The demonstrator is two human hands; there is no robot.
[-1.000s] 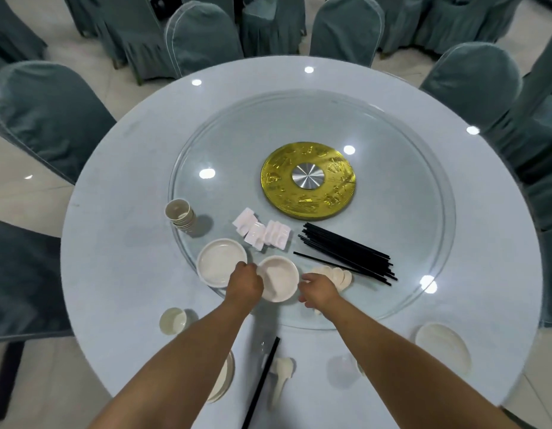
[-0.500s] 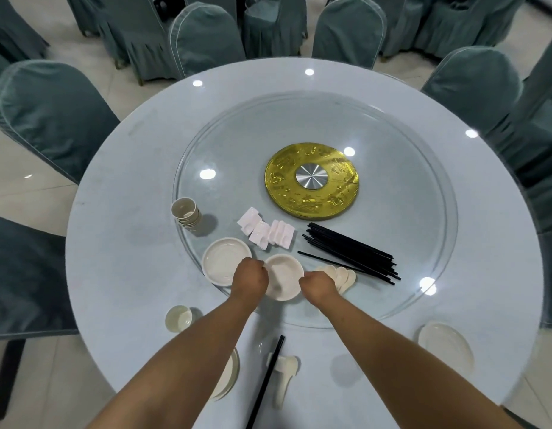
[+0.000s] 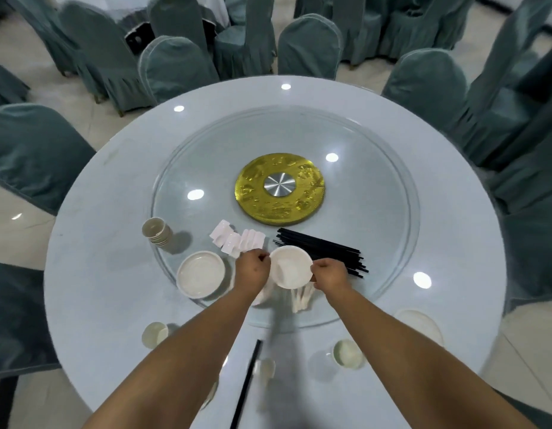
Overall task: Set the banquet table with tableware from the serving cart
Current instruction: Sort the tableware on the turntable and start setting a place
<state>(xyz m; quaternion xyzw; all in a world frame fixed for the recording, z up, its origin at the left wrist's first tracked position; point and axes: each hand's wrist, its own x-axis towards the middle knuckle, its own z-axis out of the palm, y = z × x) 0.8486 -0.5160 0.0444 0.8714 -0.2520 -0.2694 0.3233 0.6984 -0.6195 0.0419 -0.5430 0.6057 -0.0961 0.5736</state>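
Bowl: a white bowl (image 3: 291, 267) is held up between both hands over the near edge of the glass turntable (image 3: 376, 193), tilted so that its inside faces the camera; it appears to be lifted clear of the stack it belongs to, most of which is hidden under the hands.
Left hand: the left hand (image 3: 252, 271) is set against the bowl's left rim, its fingers curled and pinching the edge.
Right hand: the right hand (image 3: 329, 275) is set against the right rim, fingers curled round it, so that the bowl is steadied from both sides.
Supplies: stock is gathered on the near part of the turntable within reach: a stack of cups (image 3: 156, 231) at far left, folded white napkins (image 3: 237, 241), a stack of plates (image 3: 201, 273) left of the hands, a bundle of black chopsticks (image 3: 324, 251) to the right, and white spoons (image 3: 301, 300) just below the bowl.
Near place setting: on the surface (image 3: 92, 274) in front of the person a cup (image 3: 154, 335), one black chopstick pair (image 3: 247, 388) and a spoon rest (image 3: 264, 368) are laid; a plate is partly hidden under the left forearm.
Right place setting: a second cup (image 3: 347, 353) and a plate (image 3: 420, 325) are set further right.
Step judged: a single bowl is probably being separated for a setting near the table edge.
Risk judged: a second bowl may cling to the one lifted.
Surroundings: covered chairs (image 3: 175, 69) are ranged round the far side.
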